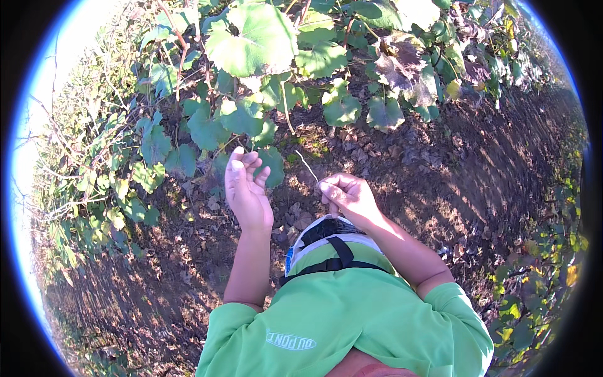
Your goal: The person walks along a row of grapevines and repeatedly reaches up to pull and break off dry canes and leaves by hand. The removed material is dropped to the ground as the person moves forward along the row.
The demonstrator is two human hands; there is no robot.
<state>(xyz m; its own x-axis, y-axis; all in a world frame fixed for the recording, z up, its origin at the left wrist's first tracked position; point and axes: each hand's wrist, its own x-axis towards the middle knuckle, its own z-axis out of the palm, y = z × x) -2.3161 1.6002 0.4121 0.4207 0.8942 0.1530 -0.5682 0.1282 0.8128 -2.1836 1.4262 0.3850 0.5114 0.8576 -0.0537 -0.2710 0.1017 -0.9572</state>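
My right hand [348, 197] pinches a thin pale strand [307, 166], perhaps a twig or a tie, between thumb and fingers. Its free end points up and left towards the vine. My left hand [248, 191] is raised beside green vine leaves [207, 129], palm turned partly towards me and fingers apart. I see nothing held in it. Just behind its fingers hangs a leaf [271, 165]. Below my right hand, an open white bag [322, 240] hangs at my waist from a black strap [340, 252], with dark material [325, 231] inside.
Leafy vines with reddish canes [181, 52] span the upper view, some leaves [400, 66] brown and withered. Dry leaf litter [424, 160] covers the shaded soil. More foliage [518, 306] grows at the lower right, and thin bare stems [70, 205] stick out at the left.
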